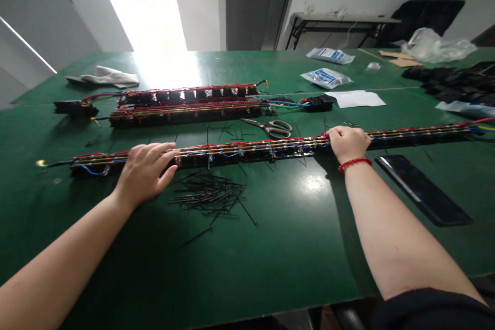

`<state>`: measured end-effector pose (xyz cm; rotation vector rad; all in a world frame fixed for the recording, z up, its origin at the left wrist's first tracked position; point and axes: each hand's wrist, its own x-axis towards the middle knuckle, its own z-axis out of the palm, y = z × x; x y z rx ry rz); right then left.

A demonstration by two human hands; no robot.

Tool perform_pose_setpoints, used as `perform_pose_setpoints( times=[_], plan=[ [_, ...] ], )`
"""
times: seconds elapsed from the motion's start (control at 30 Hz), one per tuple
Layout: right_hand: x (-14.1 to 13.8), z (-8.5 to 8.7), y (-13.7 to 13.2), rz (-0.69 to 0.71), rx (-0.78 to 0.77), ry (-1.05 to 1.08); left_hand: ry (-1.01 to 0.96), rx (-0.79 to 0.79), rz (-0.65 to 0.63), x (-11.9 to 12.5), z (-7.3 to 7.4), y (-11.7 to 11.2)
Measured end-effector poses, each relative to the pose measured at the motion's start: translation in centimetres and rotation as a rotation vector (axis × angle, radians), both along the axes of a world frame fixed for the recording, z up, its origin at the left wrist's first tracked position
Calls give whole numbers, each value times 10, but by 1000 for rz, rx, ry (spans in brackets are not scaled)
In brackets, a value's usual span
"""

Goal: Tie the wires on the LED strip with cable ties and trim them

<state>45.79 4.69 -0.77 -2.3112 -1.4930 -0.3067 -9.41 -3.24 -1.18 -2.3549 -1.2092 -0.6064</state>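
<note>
A long black strip with red, blue and brass-coloured wires [240,151] lies across the green table. My left hand [146,171] rests over its left part, fingers stretched out and thumb apart. Farther right, my right hand [349,143] is curled round the same wired strip, its fingertips hidden. Thin black cable ties [211,193] are heaped in front of the strip, and several poke out along its length. Behind it lie scissors [276,128] with grey handles. A yellow-tipped wire end [40,163] sticks out at the far left.
Behind is another wired assembly [185,112] with black connectors at both ends. A flat black slab [423,189] lies right of my right forearm. Farther back are white paper [356,98], printed packets [327,78], a whitish cloth [110,77] and a black pile [456,81].
</note>
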Motion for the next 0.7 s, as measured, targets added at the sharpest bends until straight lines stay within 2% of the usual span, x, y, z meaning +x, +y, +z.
perform_pose_setpoints(
  times=[0.07,0.13,0.23,0.37,0.7],
  plan=[
    [0,0,1,0,2,2,-77,-107,-65,17,-1,-8],
    [1,0,1,5,8,2,-126,-293,-135,31,-3,-13],
    [3,-1,2,25,13,-2,-167,-465,-100,40,-6,-13],
    [6,-4,3,39,31,-20,-254,-506,-52,37,-8,-12],
    [11,-10,11,1,60,-42,-248,-541,-92,35,-6,-14]
  ],
)
